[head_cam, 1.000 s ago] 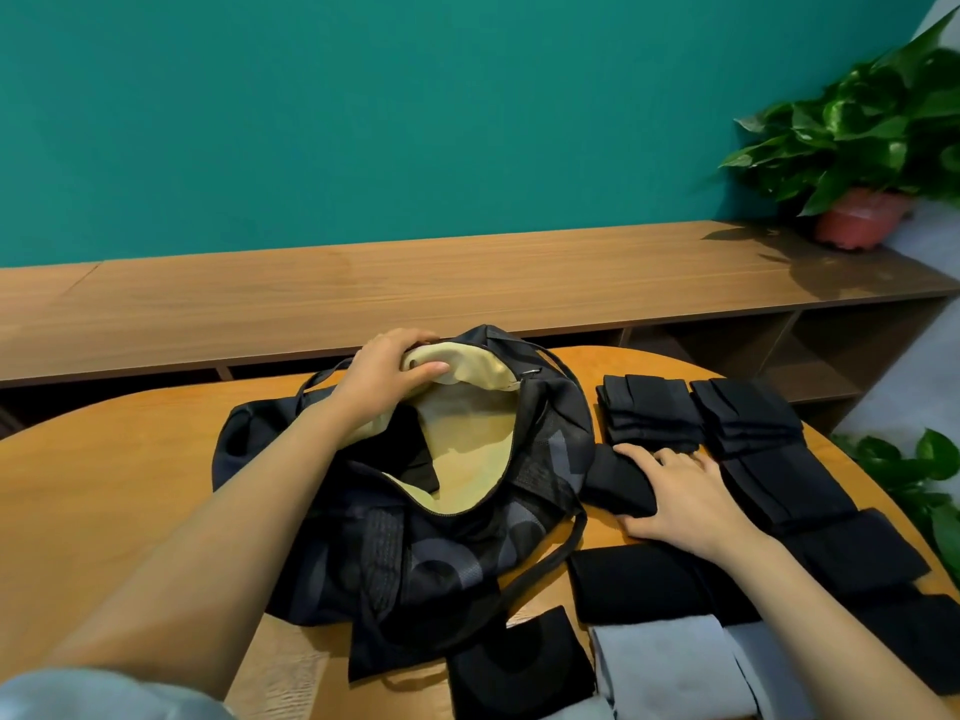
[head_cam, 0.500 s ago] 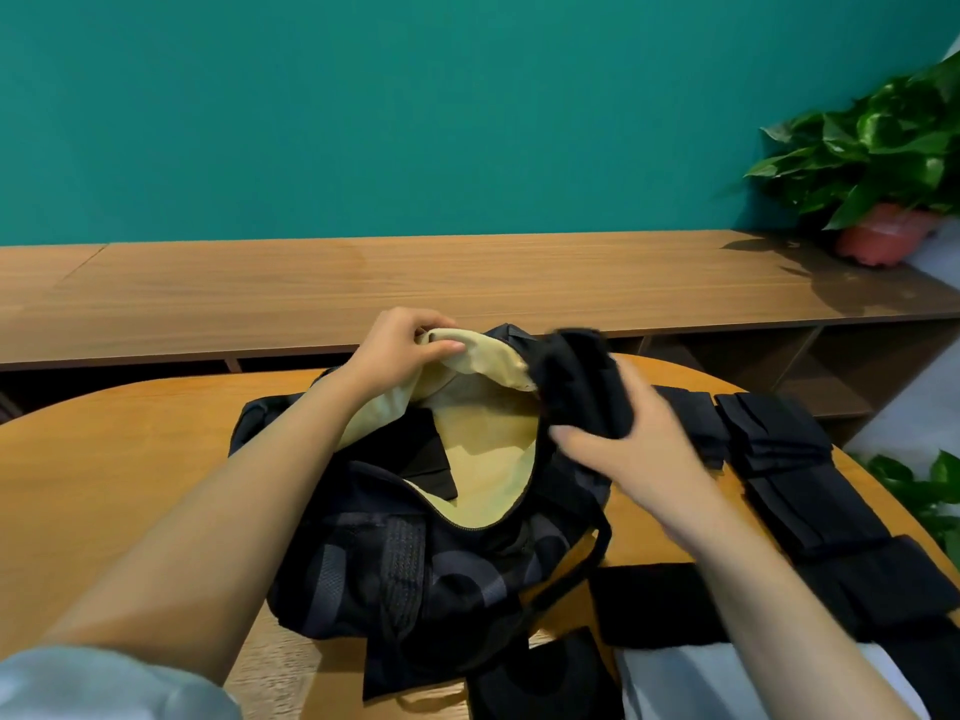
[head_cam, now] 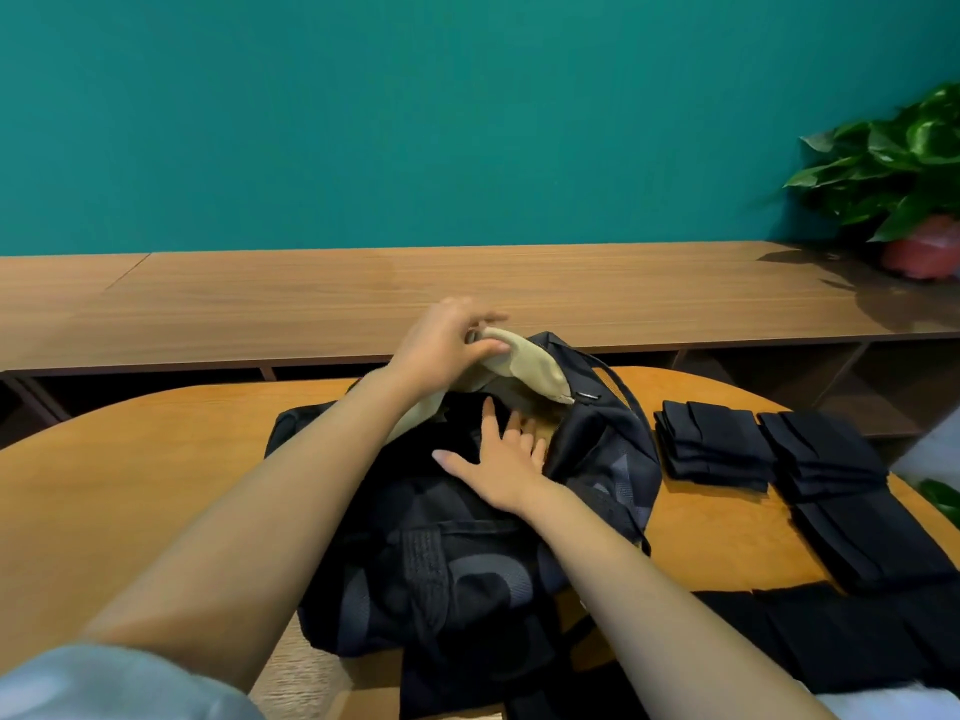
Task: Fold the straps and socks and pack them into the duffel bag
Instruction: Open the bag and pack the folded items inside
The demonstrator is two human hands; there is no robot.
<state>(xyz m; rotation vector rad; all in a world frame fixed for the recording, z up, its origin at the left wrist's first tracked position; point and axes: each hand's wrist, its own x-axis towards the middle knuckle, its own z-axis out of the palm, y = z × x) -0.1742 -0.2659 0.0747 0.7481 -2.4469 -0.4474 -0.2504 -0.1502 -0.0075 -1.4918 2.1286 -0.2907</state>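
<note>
Your left hand [head_cam: 441,350]: fingers curled round the tan lining [head_cam: 524,366] at the bag's far rim, holding it raised.
Duffel bag [head_cam: 457,574]: lies mid-worktop [head_cam: 130,485], its mouth held open toward the far edge.
Your right hand [head_cam: 501,467]: inside the bag's mouth, fingers straight and spread, pressing flat on dark fabric; you cannot tell whether a folded piece lies under it.
Folded black pieces [head_cam: 714,446]: stacked along the worktop's right edge, apart from the bag, down to the near right corner.
</note>
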